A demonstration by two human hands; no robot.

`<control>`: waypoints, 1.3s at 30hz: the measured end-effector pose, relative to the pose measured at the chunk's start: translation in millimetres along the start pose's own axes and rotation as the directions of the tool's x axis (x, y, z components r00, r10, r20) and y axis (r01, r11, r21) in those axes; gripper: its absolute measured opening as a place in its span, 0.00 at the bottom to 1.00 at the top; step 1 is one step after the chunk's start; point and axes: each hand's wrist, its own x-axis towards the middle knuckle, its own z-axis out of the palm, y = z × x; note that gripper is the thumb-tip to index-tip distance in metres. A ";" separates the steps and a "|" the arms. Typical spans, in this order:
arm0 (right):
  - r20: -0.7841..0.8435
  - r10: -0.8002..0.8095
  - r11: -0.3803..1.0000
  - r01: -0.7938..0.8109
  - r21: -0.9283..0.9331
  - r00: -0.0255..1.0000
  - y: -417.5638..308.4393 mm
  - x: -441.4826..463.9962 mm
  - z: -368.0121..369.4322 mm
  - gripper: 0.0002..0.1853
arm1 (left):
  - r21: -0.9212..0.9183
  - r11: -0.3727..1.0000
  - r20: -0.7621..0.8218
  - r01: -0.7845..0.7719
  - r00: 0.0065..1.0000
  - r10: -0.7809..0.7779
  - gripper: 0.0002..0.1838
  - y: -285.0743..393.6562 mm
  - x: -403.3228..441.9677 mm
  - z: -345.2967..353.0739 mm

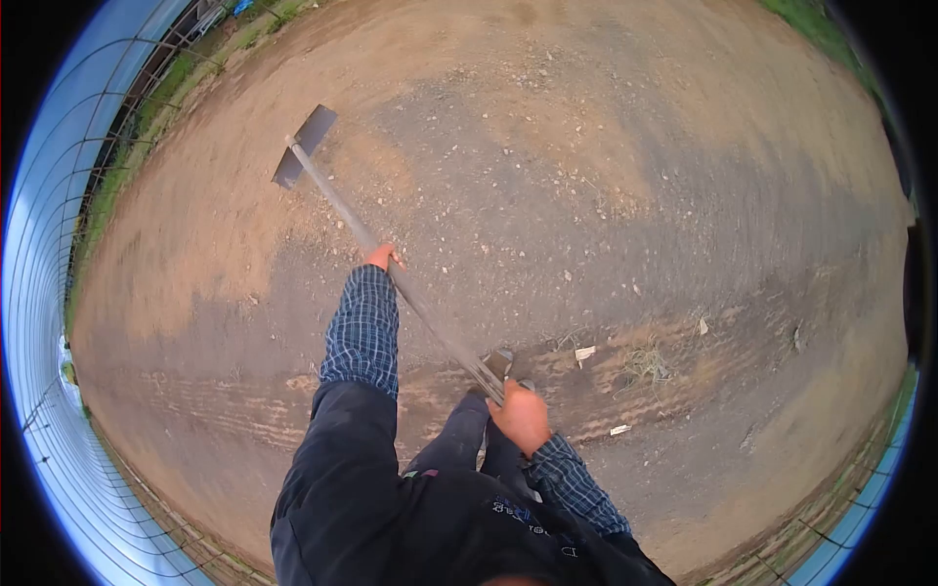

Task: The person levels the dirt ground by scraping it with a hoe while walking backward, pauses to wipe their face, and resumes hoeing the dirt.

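Note:
A wide-bladed hoe (337, 203) runs slantwise across the view on a long wooden handle. Its flat, dark metal blade (318, 128) is at the far upper left, at or just above the ground. Partway along the handle, my left hand (382, 257) is closed around it with the arm stretched forward. My right hand (521, 418) grips the near end of the handle, close to my body and above my shoes (499, 363). Both forearms show checked cuffs. Under the handle lies grey, gravelly dirt (508, 225) with scattered pale stones.
Brown soil surrounds the grey gravel patch. Tyre-like tracks (234, 400) cross the ground near my feet, with dry grass (647, 365) and pale scraps (584, 354) on them. A curved translucent wall with a wire or pipe frame (39, 264) runs along the left, and green weeds (161, 93) line its foot.

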 end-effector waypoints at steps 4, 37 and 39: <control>0.061 0.164 0.972 -0.151 -0.178 0.985 96.5 -80.2 25.7 0.16 | -0.402 0.890 0.075 0.216 0.976 -0.203 0.10 -118.0 -53.2 10.3; 0.085 0.074 0.997 -0.075 0.002 0.994 -290.2 -27.9 248.4 0.20 | 0.075 0.992 0.025 0.106 0.994 -0.109 0.13 81.7 81.6 -331.5; 0.083 0.046 0.997 -0.050 0.051 0.995 -288.4 -27.8 250.8 0.20 | 0.014 0.994 0.000 0.108 0.994 -0.108 0.12 79.7 80.7 -339.2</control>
